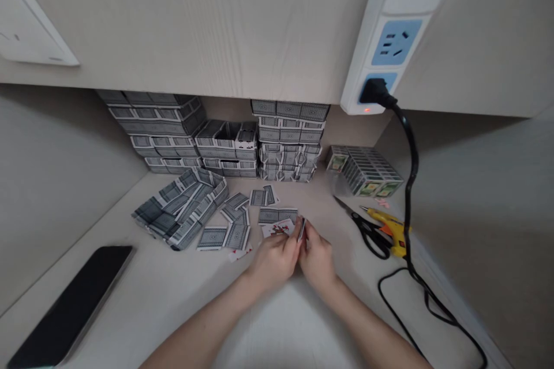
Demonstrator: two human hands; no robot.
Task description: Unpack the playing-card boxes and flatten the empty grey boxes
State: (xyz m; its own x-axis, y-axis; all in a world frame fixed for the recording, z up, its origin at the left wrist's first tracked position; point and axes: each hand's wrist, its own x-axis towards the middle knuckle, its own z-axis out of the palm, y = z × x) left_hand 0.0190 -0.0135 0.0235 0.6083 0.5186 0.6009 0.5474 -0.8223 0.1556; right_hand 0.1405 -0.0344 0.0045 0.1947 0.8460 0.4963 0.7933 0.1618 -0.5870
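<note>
My left hand [277, 255] and my right hand [317, 256] meet at the middle of the table, fingers closed on a playing card [302, 229] held on edge between them. Whether it is one card or more, I cannot tell. Just beyond my left hand lies a joker card [278, 228], face up and partly covered by my fingers. Behind it are joined face-down cards [277, 215]. Several folded cards [236, 235] with grey patterned backs lie to the left, beside an open tray made of cards [182, 207].
Stacked card-built boxes [288, 132] stand at the back. On the right are black scissors [367, 233], a yellow glue gun [392, 230], packs of cards [366, 170] and a black cord [411, 173] from a power strip [381, 52]. A dark phone [73, 305] lies left.
</note>
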